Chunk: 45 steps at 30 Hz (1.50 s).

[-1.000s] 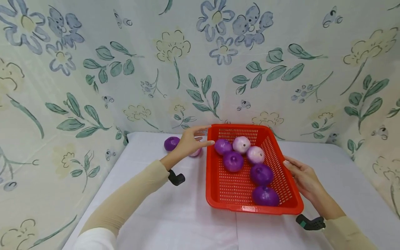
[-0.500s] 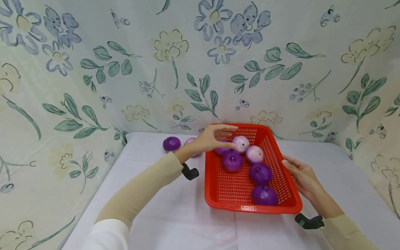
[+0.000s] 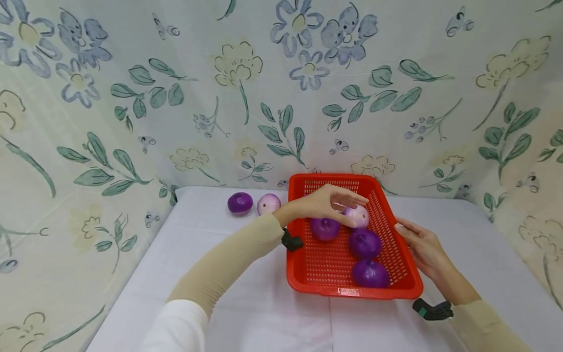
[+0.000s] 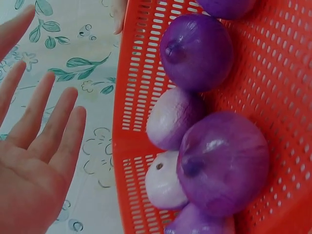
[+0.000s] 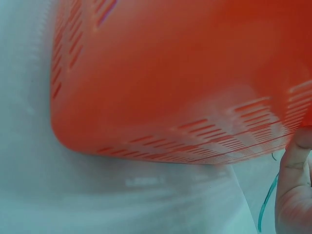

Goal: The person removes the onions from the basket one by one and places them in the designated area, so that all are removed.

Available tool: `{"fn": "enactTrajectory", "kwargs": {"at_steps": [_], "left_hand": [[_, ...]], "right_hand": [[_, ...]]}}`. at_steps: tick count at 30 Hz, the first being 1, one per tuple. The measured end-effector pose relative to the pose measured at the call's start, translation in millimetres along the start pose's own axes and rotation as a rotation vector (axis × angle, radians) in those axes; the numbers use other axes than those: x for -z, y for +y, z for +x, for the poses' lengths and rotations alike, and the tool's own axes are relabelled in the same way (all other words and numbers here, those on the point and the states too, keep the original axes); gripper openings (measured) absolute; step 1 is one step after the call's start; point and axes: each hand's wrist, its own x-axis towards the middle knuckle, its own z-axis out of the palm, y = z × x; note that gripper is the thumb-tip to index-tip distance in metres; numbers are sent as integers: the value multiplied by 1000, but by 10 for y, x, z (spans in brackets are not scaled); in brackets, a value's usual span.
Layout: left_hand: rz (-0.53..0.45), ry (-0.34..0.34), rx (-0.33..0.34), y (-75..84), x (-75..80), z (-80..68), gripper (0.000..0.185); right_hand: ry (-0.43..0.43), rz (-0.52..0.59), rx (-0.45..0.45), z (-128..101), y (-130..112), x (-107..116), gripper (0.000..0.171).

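The left hand [image 3: 325, 201] is positioned above the far half of the red perforated basket [image 3: 387, 294], holding nothing; fingers and thumb are extended and apart. In the left wrist view, all five digits are clear of the onions. In the head view, its thumb and fingers overlap the near pale onion [image 3: 360, 215], which lies inside the basket toward the right wall.

The right hand [image 3: 426, 247] is at the basket's right side, outside it; the fingers are extended and touch the rim, not curled round it.

Inside the basket, the left purple onion [image 3: 324, 229] lies nearer the front than the left hand. The middle purple onion [image 3: 365, 243] and the front purple onion [image 3: 371, 275] continue the right-wall row toward the front rim. The far pale onion [image 4: 163, 183] and the far purple onion [image 4: 200, 223] lie in the basket's far part.

Outside, left of the basket, the loose pale onion [image 3: 267, 203] and the loose purple onion [image 3: 240, 203] rest on the white-covered table [image 3: 193, 244]. Behind the basket hangs the floral curtain [image 3: 246, 29].
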Motion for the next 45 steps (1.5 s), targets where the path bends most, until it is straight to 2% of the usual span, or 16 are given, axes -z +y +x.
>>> {"fn": "enactTrajectory", "kwargs": {"at_steps": [5, 11, 17, 23, 36, 45], "left_hand": [[-56, -101, 24, -64, -124, 93, 57], [-96, -182, 76, -138, -237, 167, 57], [-110, -272, 123, -185, -323, 227, 54], [-125, -343, 169, -249, -405, 254, 52], [-134, -459, 218, -331, -601, 281, 53], [-106, -455, 243, -351, -641, 299, 55]], "right_hand": [[9, -25, -10, 13, -14, -17, 20], [27, -71, -32, 23, -11, -34, 36], [12, -26, -24, 25, -7, -32, 19], [3, -22, -8, 24, 13, -25, 19], [8, -8, -16, 9, 16, 3, 19], [27, 17, -40, 11, 12, -6, 19]]}}
